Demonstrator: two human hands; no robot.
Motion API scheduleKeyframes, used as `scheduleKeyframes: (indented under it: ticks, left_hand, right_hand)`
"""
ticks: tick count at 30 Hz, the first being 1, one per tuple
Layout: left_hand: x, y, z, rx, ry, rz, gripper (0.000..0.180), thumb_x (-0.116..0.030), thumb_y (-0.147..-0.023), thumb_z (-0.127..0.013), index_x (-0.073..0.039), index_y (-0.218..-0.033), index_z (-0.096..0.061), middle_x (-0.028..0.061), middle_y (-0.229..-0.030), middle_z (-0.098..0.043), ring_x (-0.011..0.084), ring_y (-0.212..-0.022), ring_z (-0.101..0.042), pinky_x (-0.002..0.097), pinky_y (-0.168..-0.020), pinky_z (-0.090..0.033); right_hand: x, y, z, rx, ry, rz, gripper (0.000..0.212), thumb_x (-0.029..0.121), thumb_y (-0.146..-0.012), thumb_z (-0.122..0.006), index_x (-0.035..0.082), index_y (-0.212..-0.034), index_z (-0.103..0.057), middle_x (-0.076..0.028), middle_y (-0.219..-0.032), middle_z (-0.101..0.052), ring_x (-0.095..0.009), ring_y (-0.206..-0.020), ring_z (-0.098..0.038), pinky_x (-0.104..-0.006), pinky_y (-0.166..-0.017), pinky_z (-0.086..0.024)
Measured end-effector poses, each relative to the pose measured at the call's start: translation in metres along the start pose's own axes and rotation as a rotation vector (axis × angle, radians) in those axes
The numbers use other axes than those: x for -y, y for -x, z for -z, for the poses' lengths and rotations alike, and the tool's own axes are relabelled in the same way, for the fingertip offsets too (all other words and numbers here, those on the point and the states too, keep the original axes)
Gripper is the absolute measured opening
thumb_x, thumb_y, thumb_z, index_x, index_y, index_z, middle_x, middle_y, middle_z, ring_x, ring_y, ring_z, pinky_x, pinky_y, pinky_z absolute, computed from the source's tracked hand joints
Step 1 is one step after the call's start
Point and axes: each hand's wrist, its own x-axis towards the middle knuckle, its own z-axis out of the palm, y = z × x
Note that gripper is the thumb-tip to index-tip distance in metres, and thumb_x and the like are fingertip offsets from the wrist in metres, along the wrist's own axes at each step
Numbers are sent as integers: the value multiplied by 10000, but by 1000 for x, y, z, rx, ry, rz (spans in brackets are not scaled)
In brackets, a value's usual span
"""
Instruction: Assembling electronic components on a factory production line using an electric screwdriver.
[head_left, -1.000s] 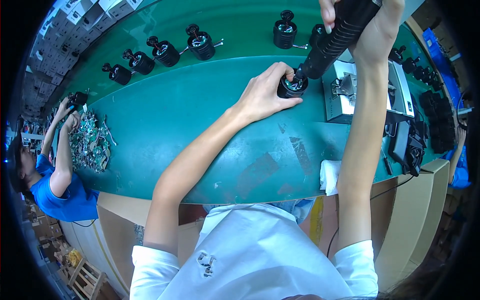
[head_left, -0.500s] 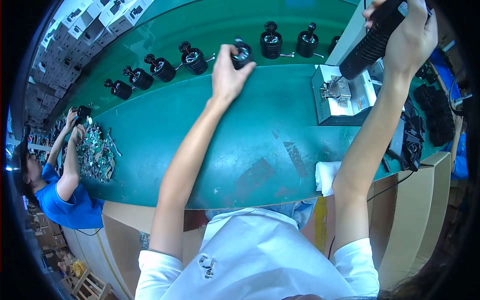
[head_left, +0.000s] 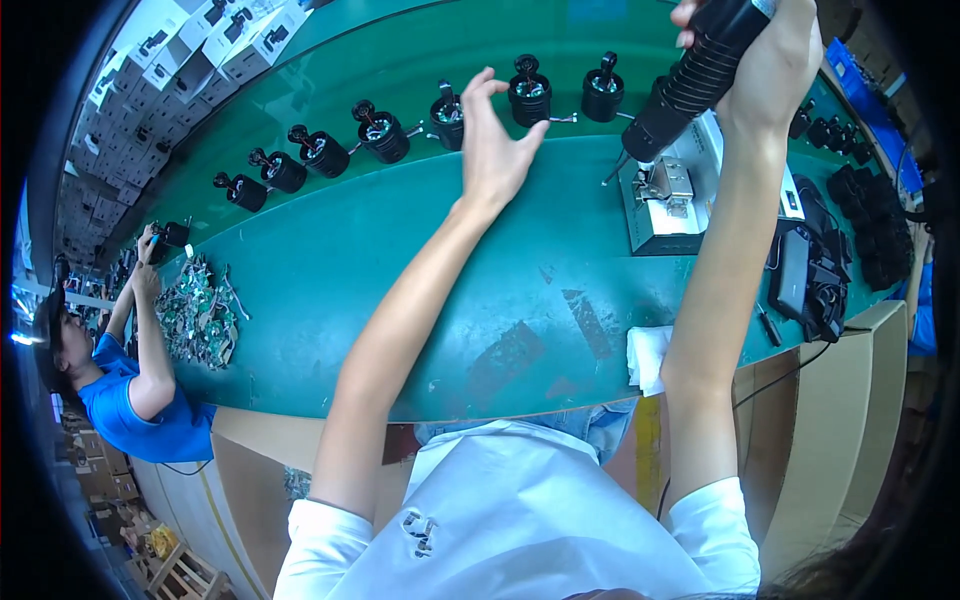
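My left hand (head_left: 497, 150) is raised over the far side of the bench, its thumb and fingers spread apart with nothing between them. Just to its right stands a black cylindrical housing (head_left: 530, 100) with a small part sticking up and a short cable. Another such housing (head_left: 448, 120) is close on its left, partly behind my fingers. My right hand (head_left: 775, 80) is wrapped round a thick black power screwdriver (head_left: 690, 75), held tilted with its bit pointing down. Below its tip is a metal box-like feeder (head_left: 668, 190) with a bracket on its front.
More black housings (head_left: 385, 135) form a curved row along the green bench (head_left: 400, 300). At left, a co-worker in blue (head_left: 145, 400) handles a black part near a heap of small circuit parts (head_left: 200, 315). A white cloth (head_left: 648, 358) and black adapters (head_left: 800, 270) lie at right.
My left hand has let go of a black housing, now standing in the row, and moved right to the neighbouring one. The screwdriver in my right hand has shifted left and slightly down.
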Motion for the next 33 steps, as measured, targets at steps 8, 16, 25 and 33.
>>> scheduleKeyframes:
  ticks: [8,16,25,33]
  left_hand:
    - [9,-11,-20,218,34,464,610,-131,-753,-864,-9,-1248,-529,166,-1235,-583,352,-1073,-649,429,-942,-542]
    - [-25,32,31,377,272,257,507,-131,-743,-855,-6,-1181,-634,122,-1156,-623,289,-1000,-645,381,-914,-531]
    - [-7,58,34,561,460,253,471,-119,-726,-880,1,-1125,-660,103,-1183,-626,249,-1003,-620,342,-929,-505]
    - [13,63,38,617,479,231,504,-146,-732,-858,4,-1175,-669,120,-1254,-606,261,-1001,-621,350,-897,-513]
  right_hand:
    - [9,-3,1,48,-89,169,415,516,-1059,-519,107,-993,-542,-25,-637,-623,-135,-403,-597,-228,-325,-402]
    - [-29,-14,9,83,-94,180,418,512,-1060,-515,100,-990,-545,-30,-636,-624,-133,-401,-596,-225,-326,-395]
    - [-60,26,-30,-93,-52,23,419,500,-1063,-509,88,-993,-548,-34,-635,-622,-133,-409,-597,-228,-333,-395]
    - [-88,37,-40,2,43,43,429,502,-1065,-504,81,-996,-549,-36,-635,-616,-132,-402,-582,-227,-346,-401]
